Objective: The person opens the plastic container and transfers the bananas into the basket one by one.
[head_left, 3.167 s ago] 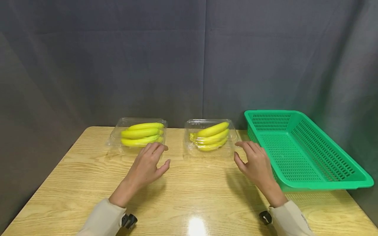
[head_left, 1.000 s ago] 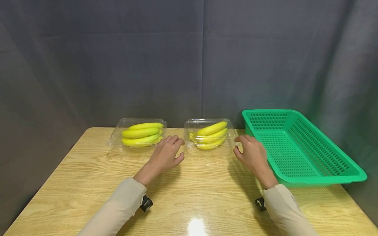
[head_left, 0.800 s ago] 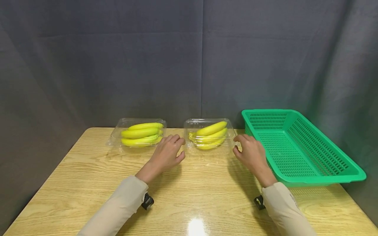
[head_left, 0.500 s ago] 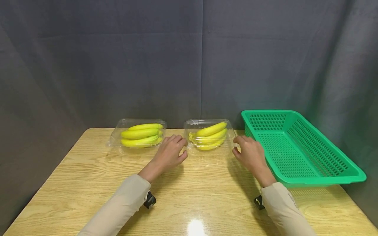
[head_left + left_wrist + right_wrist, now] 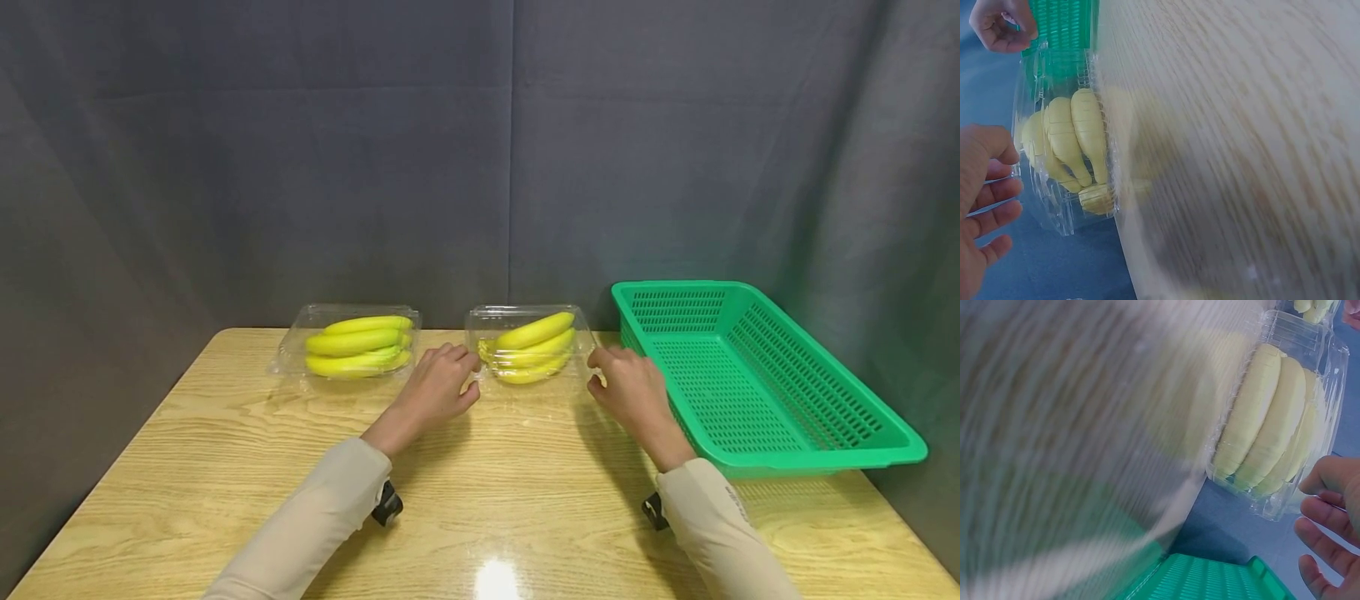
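Bananas lie in a middle box, a clear plastic one, near the back edge of the wooden worktop, with their stem end toward the left side and the curved fruits fanned toward the right. Both hands flank this box. The left hand is at its left side, palm down, its fingers loosely bent and released, grasping nothing; in the left wrist view the index tip meets the outline of the box, though whether it touches the plastic cannot be told. The right hand is at the opposite side, its fingers likewise loosely bent and released, the tips just beside the box; contact cannot be told there either. To the left, apart from the middle box, a left box of the same clear plastic holds another bunch, greener toward its right end. A green basket with slotted walls and floor stands on the right side of the worktop, just beyond the right hand. Beige sleeves cover both forearms, and a black device shows at the left cuff. Grey curtain hangs behind the worktop, and light glares off the wood near the front.
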`<state>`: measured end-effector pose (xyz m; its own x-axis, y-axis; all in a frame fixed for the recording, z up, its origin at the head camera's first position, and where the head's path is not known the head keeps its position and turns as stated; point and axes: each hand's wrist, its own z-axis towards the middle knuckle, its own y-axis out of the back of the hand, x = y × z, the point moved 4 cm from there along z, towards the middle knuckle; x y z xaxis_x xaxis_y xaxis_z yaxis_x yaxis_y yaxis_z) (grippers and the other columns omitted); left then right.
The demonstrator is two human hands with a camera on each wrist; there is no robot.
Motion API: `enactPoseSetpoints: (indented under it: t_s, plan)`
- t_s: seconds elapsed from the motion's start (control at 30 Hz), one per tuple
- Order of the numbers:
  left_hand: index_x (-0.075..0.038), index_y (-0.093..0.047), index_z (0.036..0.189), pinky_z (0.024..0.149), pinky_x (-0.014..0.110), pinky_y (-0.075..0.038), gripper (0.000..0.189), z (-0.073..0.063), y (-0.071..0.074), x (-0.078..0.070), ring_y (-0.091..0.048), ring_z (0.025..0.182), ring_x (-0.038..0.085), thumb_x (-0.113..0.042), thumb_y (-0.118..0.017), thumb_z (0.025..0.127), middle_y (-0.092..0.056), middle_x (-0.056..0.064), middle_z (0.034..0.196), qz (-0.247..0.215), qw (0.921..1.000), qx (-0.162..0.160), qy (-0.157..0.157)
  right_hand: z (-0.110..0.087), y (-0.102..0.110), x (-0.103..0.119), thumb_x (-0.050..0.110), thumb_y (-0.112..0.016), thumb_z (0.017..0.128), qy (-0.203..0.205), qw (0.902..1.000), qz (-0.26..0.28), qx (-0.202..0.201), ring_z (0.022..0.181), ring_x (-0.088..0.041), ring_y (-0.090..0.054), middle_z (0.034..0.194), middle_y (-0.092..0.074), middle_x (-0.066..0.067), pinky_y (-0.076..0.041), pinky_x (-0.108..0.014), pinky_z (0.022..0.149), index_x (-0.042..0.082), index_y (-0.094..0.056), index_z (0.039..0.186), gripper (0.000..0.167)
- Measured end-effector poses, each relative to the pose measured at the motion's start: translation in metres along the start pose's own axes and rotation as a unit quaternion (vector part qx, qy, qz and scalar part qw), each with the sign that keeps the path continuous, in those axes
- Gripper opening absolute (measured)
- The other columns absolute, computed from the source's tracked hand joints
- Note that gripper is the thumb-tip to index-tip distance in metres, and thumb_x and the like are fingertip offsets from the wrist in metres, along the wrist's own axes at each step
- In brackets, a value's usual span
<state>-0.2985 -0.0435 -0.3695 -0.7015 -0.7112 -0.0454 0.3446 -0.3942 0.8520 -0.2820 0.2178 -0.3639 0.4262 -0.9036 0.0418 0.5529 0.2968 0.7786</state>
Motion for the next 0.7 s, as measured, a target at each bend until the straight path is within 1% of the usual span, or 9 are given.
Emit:
enactPoseSetpoints:
  t_s: [0.13,0.37,0.53,0.7]
  plan:
    - [-0.008,-0.068,0.094,0.081,0.043,-0.048,0.010,0.0016,-0.0026,-0.0001,-0.057,0.084,0.023,-0.011,-0.066,0.084,-0.066,0.004,0.094,-0.007,1.0000,0.005,0.001,-0.0011,-0.0022,-0.0019,-0.001,-0.074,0.071,-0.011,0.9999,-0.001,0.010,0.066,-0.031,-0.060,0.080,-0.066,-0.010,-0.047,-0.045,0.052,0.004,-0.071,0.087,0.017]
    - [-0.008,-0.067,0.094,0.079,0.042,-0.048,0.010,0.0032,-0.0061,0.0005,-0.057,0.083,0.022,-0.010,-0.066,0.084,-0.065,0.004,0.094,0.003,1.0000,0.006,0.004,-0.0003,-0.0050,-0.0035,0.000,-0.072,0.072,-0.015,0.9996,-0.005,0.022,0.068,-0.032,-0.061,0.080,-0.067,-0.010,-0.048,-0.047,0.054,0.005,-0.071,0.086,0.015]
    - [-0.008,-0.067,0.093,0.075,0.040,-0.047,0.011,0.0040,-0.0087,0.0009,-0.056,0.081,0.022,-0.009,-0.066,0.083,-0.065,0.004,0.091,-0.002,1.0000,0.002,0.007,0.0007,-0.0068,-0.0039,-0.001,-0.072,0.071,-0.014,0.9997,-0.005,0.022,0.067,-0.032,-0.062,0.079,-0.068,-0.009,-0.047,-0.047,0.051,0.005,-0.070,0.083,0.014]
    - [-0.008,-0.068,0.094,0.072,0.039,-0.047,0.012,0.0044,-0.0100,0.0002,-0.056,0.080,0.022,-0.009,-0.065,0.082,-0.065,0.004,0.090,0.000,1.0000,0.005,0.007,0.0025,-0.0081,-0.0037,-0.002,-0.072,0.071,-0.010,0.9996,-0.007,0.027,0.061,-0.031,-0.060,0.076,-0.068,-0.008,-0.046,-0.046,0.047,0.006,-0.070,0.081,0.014]
